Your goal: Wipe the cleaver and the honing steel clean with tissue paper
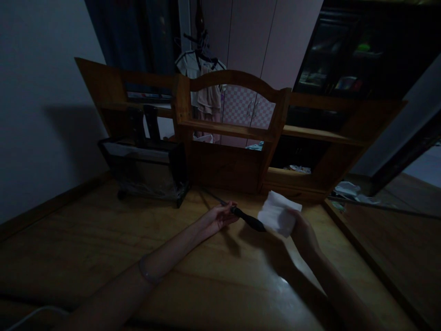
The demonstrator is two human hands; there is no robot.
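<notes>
My left hand (220,217) has its fingers closed around a sharpening steel (251,220), near where the black handle meets the thin grey rod. The rod points away to the far left, and the handle slants toward my right hand. A folded white cloth or paper towel (277,214) is pinched in my right hand (303,232), just beyond the handle's end. The two do not clearly touch. Back left on the wooden table stands a knife holder (141,172) with dark sides and a pale front. Two black handles (151,124) stick up from it.
A wooden shelf unit (227,168) runs along the table's back edge. A white wall (41,115) bounds the left side. Crumpled plastic (354,191) lies beyond the right edge. One white cable (37,310) shows at the lower left of the table (220,285).
</notes>
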